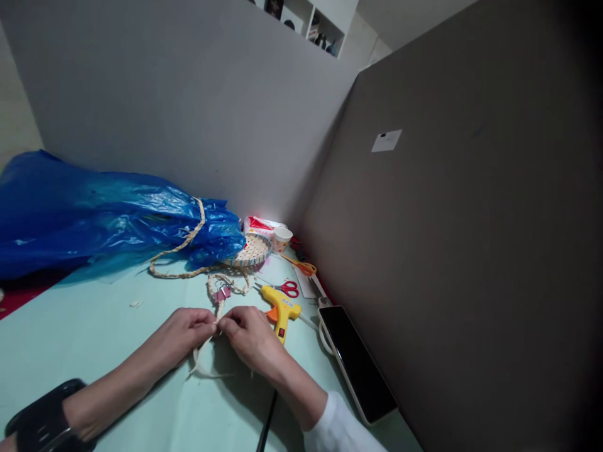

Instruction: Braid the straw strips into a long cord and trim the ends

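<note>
My left hand (195, 328) and my right hand (247, 333) meet at the middle of the table, both pinching a pale braided cord (220, 307) at its lower end. Loose flat strands (200, 358) hang from the pinch toward me. Just beyond my fingers a pink binder clip (223, 293) grips the braid. From there the plaited rope (176, 274) runs left and loops over a blue plastic bag (141, 213). Beside my right hand lies a yellow glue gun (281, 306) with an orange trigger.
Red-handled scissors (289, 289), orange-handled scissors (305, 268), a woven basket (254, 250), a paper cup (281, 238) and a red-and-white packet (261, 226) stand toward the corner. A phone (358, 364) lies at right. Grey partitions (188, 94) close off the back and right.
</note>
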A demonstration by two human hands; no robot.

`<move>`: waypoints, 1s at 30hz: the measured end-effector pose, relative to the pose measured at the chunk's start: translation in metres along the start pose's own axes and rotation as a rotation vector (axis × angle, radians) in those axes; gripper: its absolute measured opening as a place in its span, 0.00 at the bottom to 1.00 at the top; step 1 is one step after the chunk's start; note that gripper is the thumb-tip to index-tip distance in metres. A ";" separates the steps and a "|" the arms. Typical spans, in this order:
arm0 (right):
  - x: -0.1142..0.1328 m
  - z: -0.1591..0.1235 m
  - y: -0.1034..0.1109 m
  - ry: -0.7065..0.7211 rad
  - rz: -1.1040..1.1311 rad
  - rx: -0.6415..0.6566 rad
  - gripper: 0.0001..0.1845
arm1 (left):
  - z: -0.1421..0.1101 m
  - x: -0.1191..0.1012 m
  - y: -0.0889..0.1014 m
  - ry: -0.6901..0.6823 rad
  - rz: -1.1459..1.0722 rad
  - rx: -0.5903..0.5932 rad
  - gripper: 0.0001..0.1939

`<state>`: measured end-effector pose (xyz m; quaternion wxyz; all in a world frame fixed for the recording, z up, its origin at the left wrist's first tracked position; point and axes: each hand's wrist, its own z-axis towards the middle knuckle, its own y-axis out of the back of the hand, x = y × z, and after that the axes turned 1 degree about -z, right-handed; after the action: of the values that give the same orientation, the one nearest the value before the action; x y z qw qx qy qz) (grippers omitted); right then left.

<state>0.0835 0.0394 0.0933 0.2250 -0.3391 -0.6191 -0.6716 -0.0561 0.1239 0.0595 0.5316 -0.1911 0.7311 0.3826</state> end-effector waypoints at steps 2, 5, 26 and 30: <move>-0.001 -0.001 0.002 -0.020 0.039 -0.015 0.11 | -0.001 0.000 0.000 -0.043 0.072 -0.013 0.18; -0.001 -0.001 0.001 -0.051 0.092 -0.061 0.09 | -0.006 -0.003 -0.001 -0.084 0.213 -0.051 0.18; 0.002 -0.004 -0.009 -0.074 0.463 -0.115 0.14 | -0.036 -0.023 -0.020 -0.069 0.603 -0.086 0.20; 0.002 -0.004 -0.009 -0.097 0.596 -0.037 0.15 | -0.047 -0.028 -0.035 -0.016 0.830 -0.031 0.25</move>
<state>0.0746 0.0368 0.0885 0.3763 -0.5415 -0.4900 -0.5702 -0.0513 0.0620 0.0796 0.3351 0.1147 0.7360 0.5769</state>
